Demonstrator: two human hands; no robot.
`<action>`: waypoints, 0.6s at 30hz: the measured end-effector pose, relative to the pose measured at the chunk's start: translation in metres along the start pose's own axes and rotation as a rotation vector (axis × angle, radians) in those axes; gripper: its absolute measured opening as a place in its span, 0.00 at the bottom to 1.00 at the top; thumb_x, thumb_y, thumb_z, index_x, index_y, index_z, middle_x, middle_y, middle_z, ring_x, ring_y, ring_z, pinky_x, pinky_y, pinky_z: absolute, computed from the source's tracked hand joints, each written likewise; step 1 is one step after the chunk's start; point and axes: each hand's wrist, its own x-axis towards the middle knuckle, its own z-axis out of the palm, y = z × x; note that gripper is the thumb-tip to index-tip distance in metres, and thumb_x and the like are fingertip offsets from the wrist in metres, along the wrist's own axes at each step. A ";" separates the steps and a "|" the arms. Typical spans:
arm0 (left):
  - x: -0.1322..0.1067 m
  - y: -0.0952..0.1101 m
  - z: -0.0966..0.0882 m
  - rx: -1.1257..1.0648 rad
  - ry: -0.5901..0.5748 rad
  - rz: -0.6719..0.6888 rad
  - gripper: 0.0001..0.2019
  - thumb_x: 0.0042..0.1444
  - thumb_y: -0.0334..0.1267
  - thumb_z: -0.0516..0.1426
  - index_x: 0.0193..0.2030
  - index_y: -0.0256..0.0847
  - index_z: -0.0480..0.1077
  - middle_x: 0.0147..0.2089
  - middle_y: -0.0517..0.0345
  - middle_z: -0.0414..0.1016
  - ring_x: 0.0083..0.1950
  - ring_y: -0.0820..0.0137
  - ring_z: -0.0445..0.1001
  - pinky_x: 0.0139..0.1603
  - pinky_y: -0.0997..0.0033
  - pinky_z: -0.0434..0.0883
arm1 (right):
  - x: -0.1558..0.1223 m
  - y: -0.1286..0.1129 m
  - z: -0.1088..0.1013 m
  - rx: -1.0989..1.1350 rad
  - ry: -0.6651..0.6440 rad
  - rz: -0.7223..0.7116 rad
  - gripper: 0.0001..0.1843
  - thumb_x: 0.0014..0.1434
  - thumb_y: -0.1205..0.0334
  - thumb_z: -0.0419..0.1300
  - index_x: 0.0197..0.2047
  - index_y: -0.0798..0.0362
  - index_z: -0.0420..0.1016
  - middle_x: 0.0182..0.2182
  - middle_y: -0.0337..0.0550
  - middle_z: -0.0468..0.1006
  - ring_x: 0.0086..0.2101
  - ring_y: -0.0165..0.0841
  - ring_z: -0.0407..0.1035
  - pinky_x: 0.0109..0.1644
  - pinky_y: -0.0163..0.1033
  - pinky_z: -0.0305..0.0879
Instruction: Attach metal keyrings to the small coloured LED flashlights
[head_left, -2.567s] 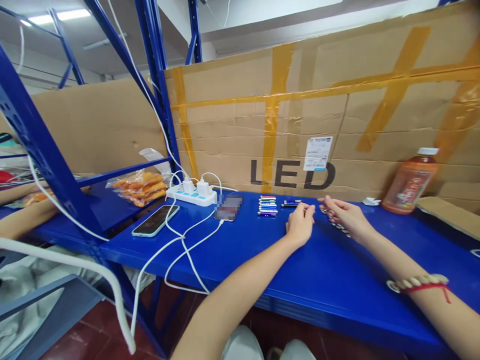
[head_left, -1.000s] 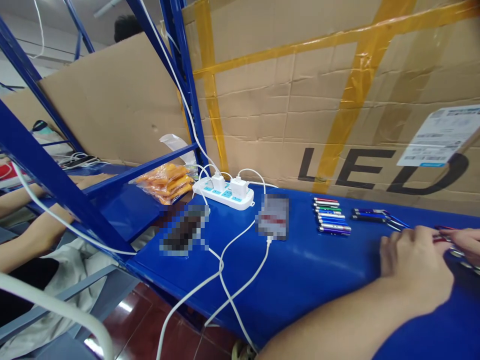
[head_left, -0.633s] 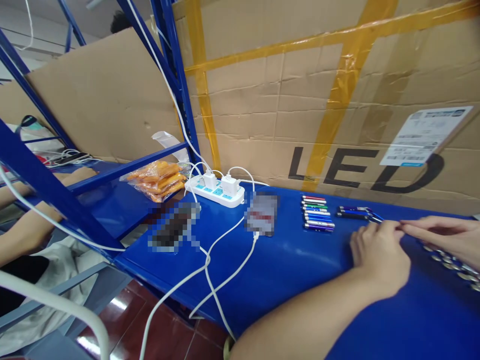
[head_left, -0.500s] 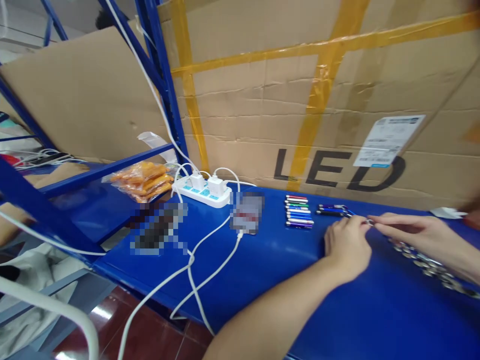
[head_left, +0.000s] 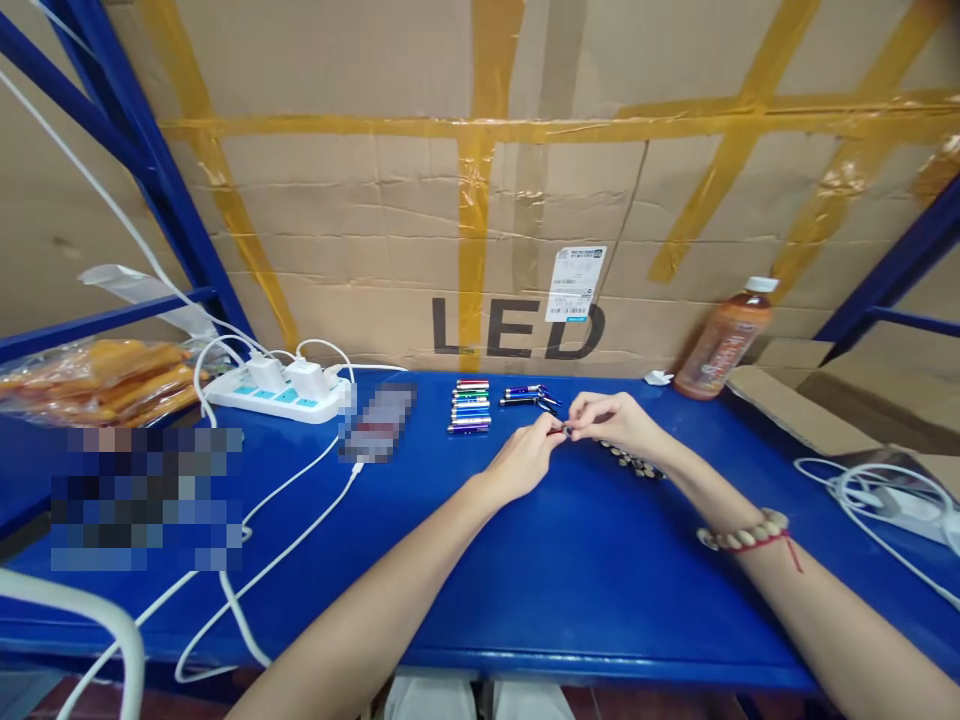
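My left hand (head_left: 523, 458) and my right hand (head_left: 611, 421) meet fingertip to fingertip above the blue table (head_left: 570, 570), both pinched on one small dark part too tiny to name. Under my right wrist lies a row of small round silver pieces (head_left: 631, 460). Just beyond my hands sit two dark blue pen-like sticks (head_left: 525, 394) with clips. Left of those is a neat stack of several coloured little cylinders (head_left: 470, 406). A bead bracelet (head_left: 742, 530) circles my right wrist.
A white power strip (head_left: 277, 393) with chargers and trailing white cables (head_left: 285, 520) sits at the left, by a bag of orange snacks (head_left: 97, 375). An orange drink bottle (head_left: 722, 340) stands at the back right. A cardboard wall marked LED (head_left: 517, 328) closes the back.
The view has swung right and now centres on the table. My hands have drawn together from apart on the table into a joined pinch near the sticks.
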 end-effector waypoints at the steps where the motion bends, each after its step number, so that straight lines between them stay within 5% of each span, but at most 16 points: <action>1: -0.001 0.001 0.000 0.008 0.004 -0.004 0.11 0.60 0.40 0.43 0.42 0.41 0.62 0.36 0.57 0.71 0.35 0.70 0.68 0.36 0.73 0.63 | -0.001 -0.001 0.001 0.002 0.002 -0.004 0.12 0.40 0.54 0.67 0.19 0.56 0.75 0.25 0.42 0.69 0.26 0.28 0.64 0.30 0.34 0.60; 18: -0.001 0.009 -0.006 0.144 0.098 0.123 0.05 0.60 0.32 0.45 0.38 0.39 0.60 0.42 0.55 0.71 0.43 0.68 0.70 0.41 0.72 0.64 | -0.003 0.003 0.008 -0.182 0.093 -0.123 0.12 0.49 0.56 0.62 0.22 0.56 0.71 0.24 0.39 0.68 0.26 0.27 0.63 0.32 0.34 0.58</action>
